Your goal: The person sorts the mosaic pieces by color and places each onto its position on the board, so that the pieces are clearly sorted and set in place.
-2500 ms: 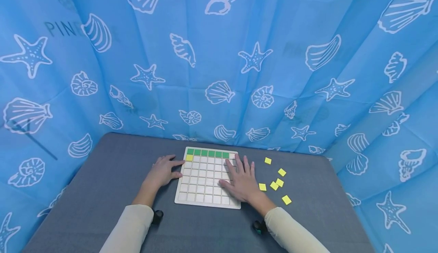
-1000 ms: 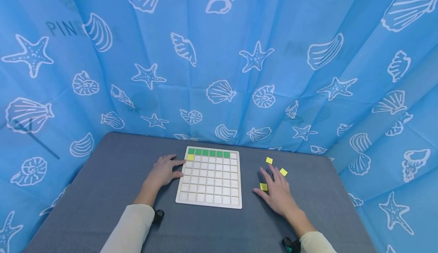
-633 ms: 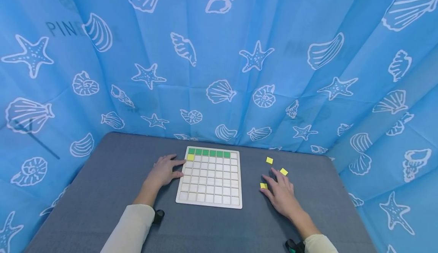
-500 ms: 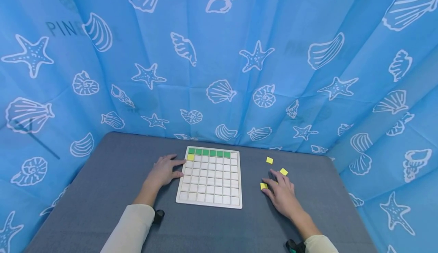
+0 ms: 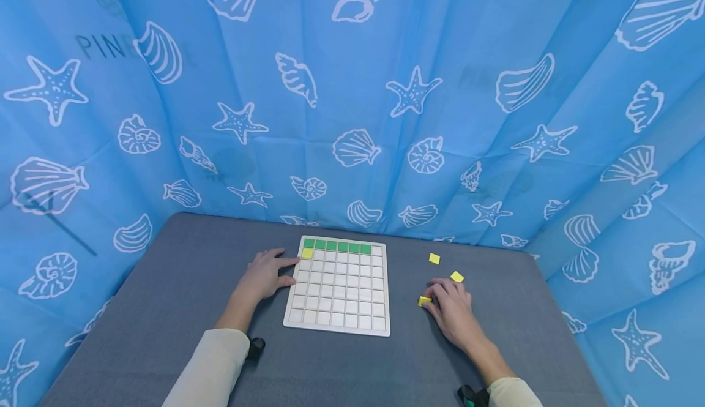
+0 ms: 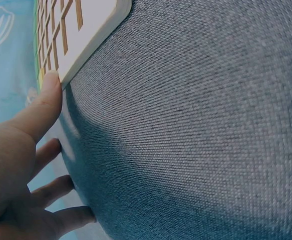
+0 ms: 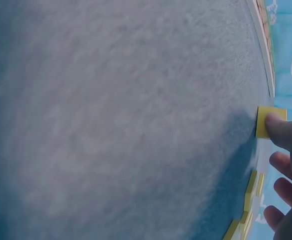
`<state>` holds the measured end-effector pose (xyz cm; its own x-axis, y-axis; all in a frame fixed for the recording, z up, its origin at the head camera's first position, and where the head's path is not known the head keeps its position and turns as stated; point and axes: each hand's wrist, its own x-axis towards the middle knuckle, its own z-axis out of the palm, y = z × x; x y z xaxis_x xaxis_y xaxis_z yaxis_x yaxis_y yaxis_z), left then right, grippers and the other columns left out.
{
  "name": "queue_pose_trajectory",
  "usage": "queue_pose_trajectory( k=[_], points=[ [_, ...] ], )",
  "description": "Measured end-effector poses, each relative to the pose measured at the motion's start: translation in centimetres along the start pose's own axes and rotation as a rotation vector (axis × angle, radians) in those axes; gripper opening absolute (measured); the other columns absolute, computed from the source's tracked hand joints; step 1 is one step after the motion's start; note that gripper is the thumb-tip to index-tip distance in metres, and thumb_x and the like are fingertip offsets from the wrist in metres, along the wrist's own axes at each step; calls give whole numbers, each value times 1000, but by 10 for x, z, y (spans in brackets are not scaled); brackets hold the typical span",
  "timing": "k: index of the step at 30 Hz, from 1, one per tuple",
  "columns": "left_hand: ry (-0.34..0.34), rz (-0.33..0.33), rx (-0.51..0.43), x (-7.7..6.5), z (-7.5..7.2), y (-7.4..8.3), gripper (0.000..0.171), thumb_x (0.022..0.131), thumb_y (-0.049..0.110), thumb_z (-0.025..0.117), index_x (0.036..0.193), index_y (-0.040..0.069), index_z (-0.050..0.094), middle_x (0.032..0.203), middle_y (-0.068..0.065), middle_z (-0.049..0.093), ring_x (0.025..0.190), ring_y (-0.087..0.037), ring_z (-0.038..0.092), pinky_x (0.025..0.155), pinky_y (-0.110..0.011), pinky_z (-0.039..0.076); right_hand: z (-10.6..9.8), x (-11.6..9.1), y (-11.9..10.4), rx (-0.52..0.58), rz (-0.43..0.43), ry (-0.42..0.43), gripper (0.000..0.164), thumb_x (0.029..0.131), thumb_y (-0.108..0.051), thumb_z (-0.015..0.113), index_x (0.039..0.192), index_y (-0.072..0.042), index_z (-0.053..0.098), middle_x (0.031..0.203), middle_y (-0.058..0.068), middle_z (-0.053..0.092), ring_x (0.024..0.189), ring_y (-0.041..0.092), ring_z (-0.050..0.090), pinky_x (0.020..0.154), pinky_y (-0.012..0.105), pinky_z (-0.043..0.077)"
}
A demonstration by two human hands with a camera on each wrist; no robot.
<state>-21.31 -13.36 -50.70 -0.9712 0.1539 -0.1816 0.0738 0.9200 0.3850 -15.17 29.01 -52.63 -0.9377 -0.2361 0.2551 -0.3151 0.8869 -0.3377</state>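
A white square board [image 5: 338, 297] with a grid of cells lies on the table. Green tiles [image 5: 331, 245] fill much of its far row, and a yellow tile [image 5: 307, 253] sits in the leftmost cell of the second row. My left hand [image 5: 265, 275] rests at the board's left edge, thumb and index finger touching the rim, the other fingers spread. To the right of the board, my right hand [image 5: 454, 309] pinches a loose yellow tile [image 7: 262, 122], which is tipped up on its edge. In the right wrist view the thumb presses its near face; the opposing fingertip is hidden.
Two yellow tiles [image 5: 434, 259] lie beyond the right hand. More yellow tiles [image 7: 249, 192] show under the fingers in the right wrist view. A blue curtain [image 5: 352, 89] with shell prints stands behind the grey table [image 5: 182, 297].
My right hand has left the board, moved right to the yellow tiles, and curled its thumb and fingers onto one, tilting it up. The left hand stays at the board's edge.
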Motion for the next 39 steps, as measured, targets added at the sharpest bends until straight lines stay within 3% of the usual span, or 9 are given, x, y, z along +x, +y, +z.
queue_pose_trajectory(
  k=[5, 9, 16, 26, 39],
  points=[
    [-1, -6, 6, 0, 1, 0, 58, 93, 36, 73, 148, 27, 56, 162, -20, 38, 150, -53, 30, 115, -72, 31, 1, 8, -6, 9, 15, -1, 13, 91, -14, 78, 92, -17, 65, 119, 9, 69, 115, 33, 55, 89, 50, 40],
    [-10, -14, 6, -1, 1, 1, 58, 94, 36, 73, 148, 27, 55, 163, -20, 37, 150, -53, 29, 115, -72, 31, 3, 14, -12, 17, -11, 23, 16, 88, -8, 79, 91, -13, 64, 107, 6, 69, 103, 26, 60, 89, 49, 47],
    [-8, -19, 3, 0, 0, 0, 58, 94, 36, 73, 148, 28, 56, 163, -19, 38, 150, -52, 30, 115, -72, 31, 4, 25, -22, 85, 47, -6, 13, 92, -8, 76, 97, -15, 66, 91, -4, 65, 80, 7, 55, 70, 29, 51],
    [-4, -16, 5, 1, 1, 0, 59, 93, 36, 73, 148, 28, 55, 163, -19, 38, 150, -52, 30, 115, -73, 31, 13, 41, -33, 189, 99, -2, 13, 94, -9, 74, 106, -15, 74, 96, -2, 68, 82, 8, 58, 71, 26, 52],
    [-6, -33, 29, 2, 2, 1, 58, 94, 38, 72, 149, 28, 55, 163, -19, 38, 150, -51, 31, 115, -72, 32, 26, 60, -55, 243, 62, 4, 14, 96, -5, 70, 108, -11, 75, 100, 2, 67, 90, 11, 63, 77, 30, 56]
  ],
)
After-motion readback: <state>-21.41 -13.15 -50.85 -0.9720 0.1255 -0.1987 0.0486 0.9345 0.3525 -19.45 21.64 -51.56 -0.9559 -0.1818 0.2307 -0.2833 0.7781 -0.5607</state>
